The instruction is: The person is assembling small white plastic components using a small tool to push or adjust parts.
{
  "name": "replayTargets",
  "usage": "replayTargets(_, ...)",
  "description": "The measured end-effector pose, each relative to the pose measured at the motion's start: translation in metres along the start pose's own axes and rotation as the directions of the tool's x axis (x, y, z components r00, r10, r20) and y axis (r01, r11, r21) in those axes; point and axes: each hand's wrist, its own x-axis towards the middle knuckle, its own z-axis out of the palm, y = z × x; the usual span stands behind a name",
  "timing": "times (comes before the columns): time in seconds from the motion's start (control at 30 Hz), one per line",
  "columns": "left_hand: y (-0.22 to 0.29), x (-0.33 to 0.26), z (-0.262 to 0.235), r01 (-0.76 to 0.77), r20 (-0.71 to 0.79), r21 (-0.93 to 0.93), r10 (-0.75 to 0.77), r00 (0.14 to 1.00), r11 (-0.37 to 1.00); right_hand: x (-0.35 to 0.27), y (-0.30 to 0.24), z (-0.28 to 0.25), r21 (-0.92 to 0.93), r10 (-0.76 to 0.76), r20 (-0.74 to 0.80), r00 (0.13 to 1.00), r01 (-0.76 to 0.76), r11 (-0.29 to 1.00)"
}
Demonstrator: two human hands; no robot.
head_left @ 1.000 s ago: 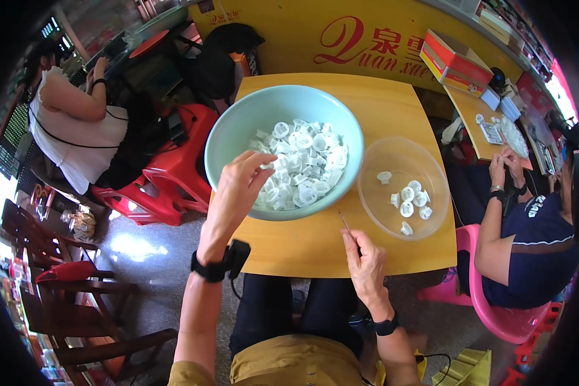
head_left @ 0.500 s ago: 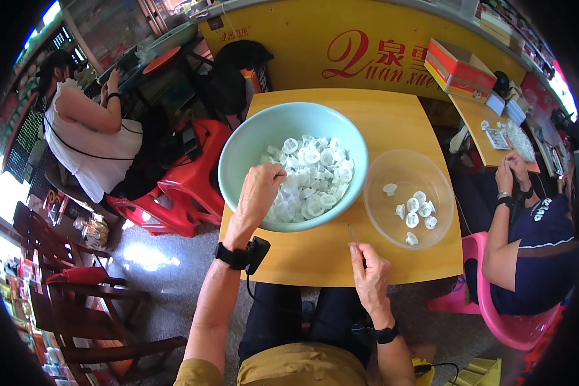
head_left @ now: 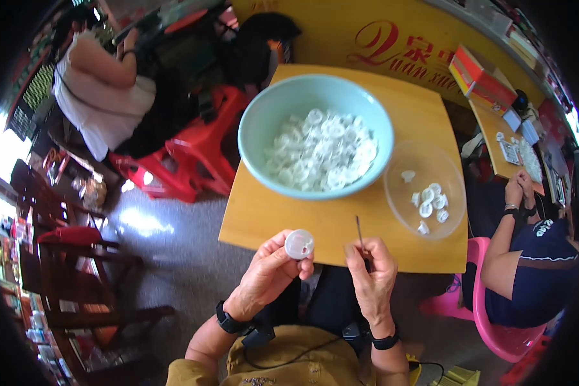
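My left hand (head_left: 262, 275) is closed on a small round translucent white plastic cap (head_left: 299, 244), held up near the table's front edge with its round face showing. To its right, my right hand (head_left: 374, 275) grips a thin dark pointed tool (head_left: 358, 228) whose tip points up and away; its handle is mostly hidden by the fingers. Beyond both hands stands a large pale blue-green basin (head_left: 254, 164) heaped with similar white plastic pieces (head_left: 325, 154). Right of the basin, a shallow clear round tub (head_left: 400, 207) contains several white pieces (head_left: 426, 209).
The yellow wooden table (head_left: 270, 222) bears basin and tub. At left a person (head_left: 103, 90) sits near red plastic stools (head_left: 206, 151); dark wooden chairs (head_left: 77, 257) stand nearer. At right another person (head_left: 521, 257) sits on a pink chair (head_left: 489, 328) beside a second table (head_left: 492, 132).
My left hand has come out of the basin toward me and now holds a white cap. My right hand still grips the pointed tool, now more upright. The view has shifted.
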Motion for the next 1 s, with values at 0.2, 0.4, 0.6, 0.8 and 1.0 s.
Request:
replayTargets(0.2, -0.014, -0.015, -0.006, 0.186, -0.018, -0.172, -0.192, 0.981, 0.967, -0.005, -0.031, 0.023, 0.238, 0.155, 0.257, 0.954, -0.217, 0.947)
replayTargets(0.4, -0.014, -0.024, -0.015, 0.290, 0.046, -0.089, -0.287, 0.957, 0.953, -0.007, -0.030, 0.019, 0.258, 0.139, 0.394, 0.908, -0.254, 0.932)
replayTargets(0.6, -0.017, -0.027, -0.013, 0.245, 0.007, -0.031, -0.245, 0.970, 0.969, -0.015, -0.026, 0.021, 0.221, 0.120, 0.344, 0.931, -0.205, 0.954)
replayTargets(0.8, -0.021, -0.033, -0.003, -0.025, -0.183, 0.178, 0.059, 0.981, 0.984, -0.017, -0.021, 0.029, 0.202, 0.105, 0.186, 0.977, -0.143, 0.969)
replayTargets(1.0, -0.024, -0.039, 0.003, -0.114, -0.254, 0.307, 0.197, 0.947, 0.945, -0.019, -0.021, 0.039, 0.137, 0.090, 0.137, 0.986, -0.109, 0.985)
